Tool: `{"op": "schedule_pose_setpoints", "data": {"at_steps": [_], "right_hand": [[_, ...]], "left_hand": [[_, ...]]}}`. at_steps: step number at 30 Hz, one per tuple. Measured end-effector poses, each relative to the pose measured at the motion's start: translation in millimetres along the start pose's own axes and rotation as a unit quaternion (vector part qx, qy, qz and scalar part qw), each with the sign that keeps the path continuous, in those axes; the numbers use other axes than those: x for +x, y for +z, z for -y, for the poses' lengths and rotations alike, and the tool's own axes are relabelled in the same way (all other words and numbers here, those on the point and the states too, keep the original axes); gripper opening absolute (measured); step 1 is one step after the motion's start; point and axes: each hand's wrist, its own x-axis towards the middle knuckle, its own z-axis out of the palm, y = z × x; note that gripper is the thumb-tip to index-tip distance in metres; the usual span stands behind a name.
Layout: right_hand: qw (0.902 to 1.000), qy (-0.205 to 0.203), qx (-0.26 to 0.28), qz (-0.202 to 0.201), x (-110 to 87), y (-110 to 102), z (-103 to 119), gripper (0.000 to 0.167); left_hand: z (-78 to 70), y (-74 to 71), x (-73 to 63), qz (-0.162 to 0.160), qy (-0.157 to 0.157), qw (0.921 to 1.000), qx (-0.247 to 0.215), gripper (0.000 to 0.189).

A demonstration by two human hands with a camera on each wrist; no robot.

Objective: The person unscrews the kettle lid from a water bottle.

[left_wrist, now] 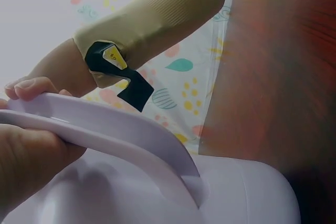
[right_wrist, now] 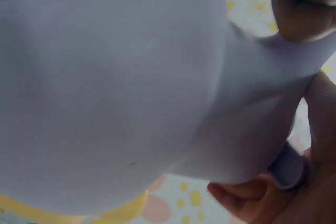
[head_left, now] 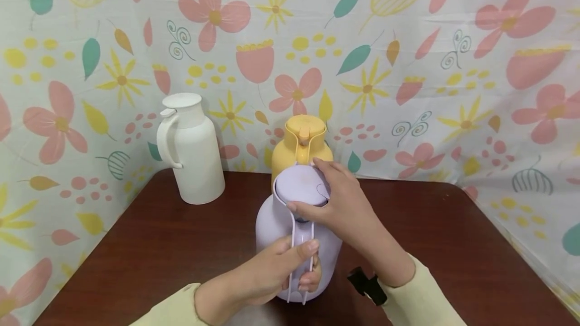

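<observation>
Lilac jug: from my seat I see the lilac jug (head_left: 281,223) upright or nearly so over the dark table (head_left: 435,235), between the two hands; whether its base touches the wood I cannot tell.
Lilac lid: the lid (head_left: 302,185) sits on top of the lilac jug, at its neck.
Lilac handle: the two-railed handle (head_left: 302,230) runs down the side of the lilac jug that faces me.
Left hand: the left hand (head_left: 278,268) grips that handle low down, thumb laid across it and fingers curled round, so the jug's body lies just beyond the knuckles.
Right hand: I see the right hand (head_left: 344,195) holding the top of the lilac jug from its right, thumb at the near edge of the lid and fingers round the far edge; the body of the jug is below the palm.
Yellow jug: the yellow jug (head_left: 283,157) is directly behind the lilac jug and partly hidden by it.
White jug: the white jug (head_left: 199,160) stands well apart from the lilac jug, behind it and to its left.
Black device: the black device (head_left: 367,286) on the right cuff is near the lilac jug, to the right of its lower body.
Flowered cloth: the cloth (head_left: 399,29) hangs behind the lilac jug.
</observation>
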Motion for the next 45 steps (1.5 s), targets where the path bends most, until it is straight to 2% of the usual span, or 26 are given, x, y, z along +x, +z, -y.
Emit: {"op": "schedule_pose_setpoints", "data": {"at_steps": [4, 9, 16, 20, 27, 29, 34, 36, 41, 45], "right_hand": [[0.9991, 0.006, 0.035, 0.021, 1.6, -4, -9, 0.084], [0.9963, -0.038, 0.057, 0.052, 7.4, -11, -19, 0.082], [0.9817, -0.071, 0.095, 0.149, 24.4, -18, -36, 0.081], [0.9660, -0.078, 0.110, 0.221, 38.1, -24, -48, 0.083], [0.9297, -0.098, 0.108, 0.338, 65.9, -38, -53, 0.086], [0.9162, -0.110, 0.109, 0.370, 73.3, -41, -53, 0.087], [0.8738, -0.138, 0.122, 0.450, 89.6, -47, -50, 0.091], [0.8618, -0.135, 0.120, 0.474, 93.9, -50, -48, 0.094], [0.8524, -0.108, 0.097, 0.502, 100.2, -57, -40, 0.098], [0.8521, -0.100, 0.077, 0.508, 102.6, -59, -36, 0.099]], "left_hand": [[1.3, 1.5, 1.2, 0.012, -0.004, 0.9997, -0.021, 0.065], [2.4, 1.5, 4.2, 0.019, 0.002, 0.9997, -0.017, 0.064], [-0.1, 0.1, 1.9, 0.010, -0.005, 0.9999, 0.003, 0.066], [0.0, -0.8, 2.3, 0.016, 0.001, 0.9999, 0.005, 0.066], [0.9, -1.2, 2.4, 0.015, 0.004, 0.9999, -0.004, 0.064], [1.0, -0.7, 2.4, 0.014, 0.003, 0.9999, -0.008, 0.064], [1.8, -0.1, 2.5, 0.018, 0.004, 0.9997, -0.018, 0.065], [2.0, 0.1, 2.5, 0.020, 0.005, 0.9996, -0.021, 0.065], [1.4, 0.4, 2.6, 0.017, 0.002, 0.9997, -0.015, 0.066], [1.3, 0.3, 2.6, 0.012, -0.005, 0.9999, -0.004, 0.067]]}}
